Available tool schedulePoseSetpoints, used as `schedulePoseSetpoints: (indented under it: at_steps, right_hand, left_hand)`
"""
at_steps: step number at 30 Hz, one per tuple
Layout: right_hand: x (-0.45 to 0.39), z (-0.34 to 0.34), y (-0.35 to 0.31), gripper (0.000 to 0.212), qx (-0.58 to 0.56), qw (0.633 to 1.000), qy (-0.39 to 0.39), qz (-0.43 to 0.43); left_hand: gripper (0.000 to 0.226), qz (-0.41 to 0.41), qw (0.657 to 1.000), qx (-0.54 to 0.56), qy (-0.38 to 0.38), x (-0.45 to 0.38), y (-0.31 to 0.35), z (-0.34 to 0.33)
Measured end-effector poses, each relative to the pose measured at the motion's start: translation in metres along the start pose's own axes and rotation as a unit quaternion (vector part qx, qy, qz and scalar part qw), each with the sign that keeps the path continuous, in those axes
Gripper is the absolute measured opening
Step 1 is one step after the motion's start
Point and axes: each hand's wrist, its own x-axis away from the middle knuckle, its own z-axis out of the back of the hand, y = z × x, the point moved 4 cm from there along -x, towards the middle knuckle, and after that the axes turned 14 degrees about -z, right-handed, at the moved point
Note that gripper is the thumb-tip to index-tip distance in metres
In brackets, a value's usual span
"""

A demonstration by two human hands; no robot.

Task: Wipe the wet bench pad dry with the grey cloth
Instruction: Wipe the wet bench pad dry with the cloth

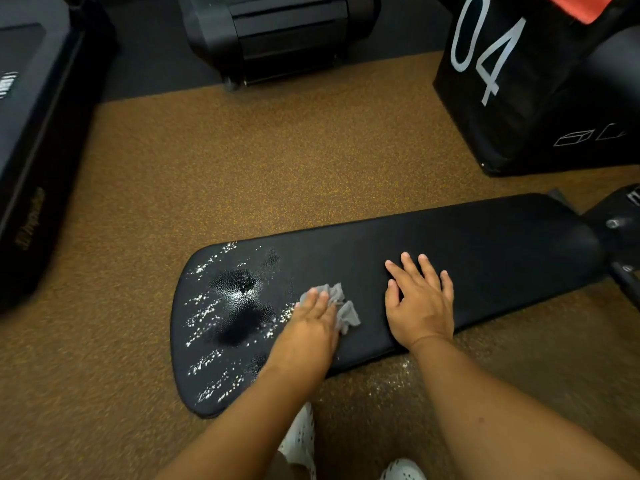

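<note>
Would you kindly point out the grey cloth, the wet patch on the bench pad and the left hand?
grey cloth (346,311): head view, on the crumpled folds showing beside the fingers.
wet patch (239,303): head view, on its glistening middle.
left hand (310,325): head view, on the back of the hand.

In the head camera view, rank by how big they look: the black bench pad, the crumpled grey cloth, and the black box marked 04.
1. Black padded bench pad, largest.
2. Black box marked 04, cut off by the frame, so its full size is unsure.
3. Crumpled grey cloth under the left hand, smallest.
</note>
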Motion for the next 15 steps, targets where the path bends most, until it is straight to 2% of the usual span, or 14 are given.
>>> schedulePoseSetpoints:
  at_steps: [2, 5, 9, 15]
  right_hand:
    - [0.001, 0.0, 0.001, 0.044, 0.005, 1.0, -0.001, 0.001]
    - [0.001, 0.0, -0.001, 0.042, 0.006, 1.0, -0.005, -0.001]
    - [0.001, 0.001, 0.0, 0.039, -0.002, 1.0, -0.003, 0.002]
    - [0.001, 0.002, -0.001, 0.043, -0.006, 1.0, 0.009, 0.0]
  left_hand:
    - [0.057, -0.01, 0.999, 0.035, -0.013, -0.006, 0.017, 0.0]
    - [0.049, -0.104, 0.993, 0.021, -0.041, -0.002, 0.041, -0.006]
    - [0.044, -0.206, 0.978, -0.018, -0.013, 0.031, 0.035, -0.016]
    - [0.044, -0.246, 0.968, -0.053, 0.02, 0.072, 0.008, -0.024]
